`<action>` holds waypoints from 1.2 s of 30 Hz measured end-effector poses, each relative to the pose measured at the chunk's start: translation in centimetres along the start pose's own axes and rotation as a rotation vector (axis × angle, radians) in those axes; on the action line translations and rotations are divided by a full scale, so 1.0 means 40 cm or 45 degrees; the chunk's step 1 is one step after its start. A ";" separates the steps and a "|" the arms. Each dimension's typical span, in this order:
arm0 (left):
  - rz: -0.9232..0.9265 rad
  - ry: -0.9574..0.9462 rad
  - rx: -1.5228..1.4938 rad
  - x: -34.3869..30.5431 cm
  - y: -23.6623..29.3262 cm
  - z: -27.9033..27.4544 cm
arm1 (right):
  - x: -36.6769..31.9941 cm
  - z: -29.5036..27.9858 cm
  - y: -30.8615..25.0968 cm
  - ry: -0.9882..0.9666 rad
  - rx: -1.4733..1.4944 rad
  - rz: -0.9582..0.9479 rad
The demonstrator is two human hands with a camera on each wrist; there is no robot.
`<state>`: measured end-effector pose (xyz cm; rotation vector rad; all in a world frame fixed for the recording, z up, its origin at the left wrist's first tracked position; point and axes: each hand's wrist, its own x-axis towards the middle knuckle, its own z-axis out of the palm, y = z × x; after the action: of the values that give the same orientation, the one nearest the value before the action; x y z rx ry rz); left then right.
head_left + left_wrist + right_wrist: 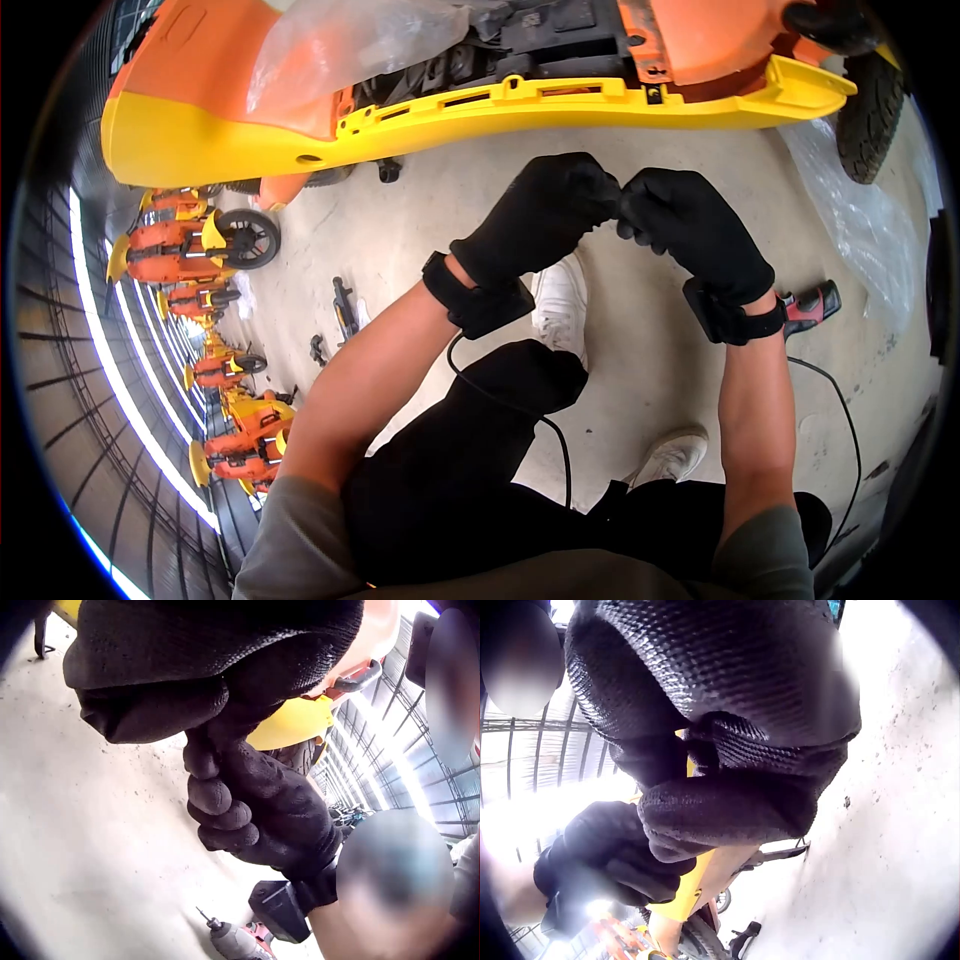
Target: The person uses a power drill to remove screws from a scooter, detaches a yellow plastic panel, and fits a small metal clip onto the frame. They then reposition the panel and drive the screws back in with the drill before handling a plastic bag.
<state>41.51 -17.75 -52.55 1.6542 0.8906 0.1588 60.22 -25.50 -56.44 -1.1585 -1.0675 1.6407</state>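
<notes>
Matt black knit gloves [540, 215], glossy yellow plastic panel [200, 140], seemingly rough concrete floor [640, 380]

Right hand [727, 750], gloved black, curls beside left hand [607, 855].

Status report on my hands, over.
Left hand and right hand curled, fingertips meeting; anything pinched hidden. Scooter ahead, untouched. Drill on floor to the right, clear of hands.

The left hand [545, 215] and the right hand [695, 235] wore black gloves with a fine ribbed knit. Beyond them the scooter body [560, 100] was orange with a yellow edge. By the right wrist lay a red-and-black drill [812, 305] on the pale grey floor [420, 220].
</notes>
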 end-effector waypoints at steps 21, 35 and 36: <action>-0.133 0.023 0.004 -0.033 -0.001 -0.052 | 0.030 0.031 0.053 0.178 0.277 -0.215; -0.367 0.090 -0.598 -0.016 0.045 -0.010 | 0.017 0.046 0.039 0.558 -0.164 -0.551; -0.268 0.063 -0.524 -0.018 0.039 -0.008 | 0.016 0.044 0.039 0.565 -0.189 -0.572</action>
<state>41.53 -17.97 -50.81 1.1730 0.9890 0.2228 58.13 -25.65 -57.68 -1.1987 -1.0694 0.9173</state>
